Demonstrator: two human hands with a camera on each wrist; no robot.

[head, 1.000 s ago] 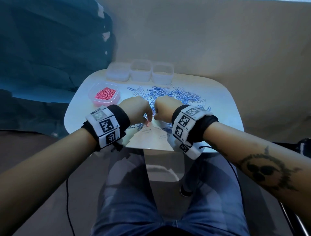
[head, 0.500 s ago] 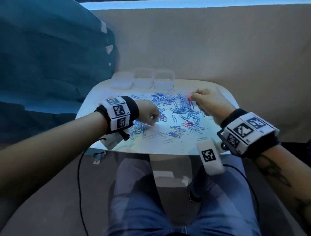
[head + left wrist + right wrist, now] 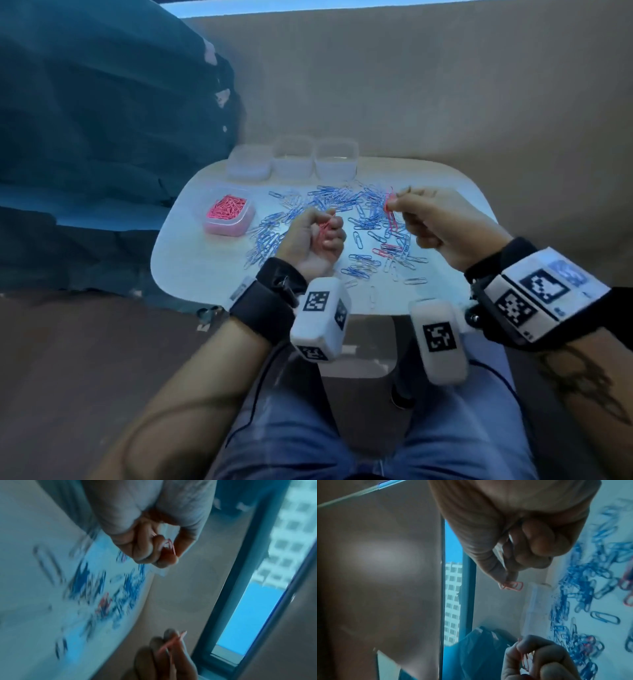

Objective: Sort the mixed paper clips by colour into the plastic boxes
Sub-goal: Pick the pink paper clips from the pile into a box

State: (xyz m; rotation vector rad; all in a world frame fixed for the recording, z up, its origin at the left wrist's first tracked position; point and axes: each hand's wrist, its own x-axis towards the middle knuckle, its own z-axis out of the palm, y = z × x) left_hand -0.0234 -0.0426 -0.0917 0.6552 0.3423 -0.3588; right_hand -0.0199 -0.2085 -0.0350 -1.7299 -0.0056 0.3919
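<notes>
**Pink clips gathered in both hands above the blue scatter**

While the left hand (image 3: 313,240) hovers palm-up over the near middle of the tabletop (image 3: 178,270), its fingers are curled into a loose fist around a small bundle of pink clips (image 3: 322,230), whose ends poke out between thumb and forefinger. Cupping them this way looks like a means of saving trips: several can be collected before any are dropped off. The right hand (image 3: 442,233) is raised just to the right of it, thumb and forefinger pinching a pink clip (image 3: 390,214) that hangs down from the fingertips, with the other fingers folded in; the right wrist view shows the clip's looped end clear of the grip.

Below both hands lies the spread of blue clips (image 3: 342,202), with a few pink strays (image 3: 385,250) mixed in near the right side. Off to the left stands the plastic box of pink clips (image 3: 227,214), well filled, placed within easy reach of the left hand. Three empty plastic boxes (image 3: 293,161) sit side by side along the far edge, probably waiting for the other colours.

Judging by this, the pink sort is nearly finished, and the held clips likely belong in the pink box next.
</notes>
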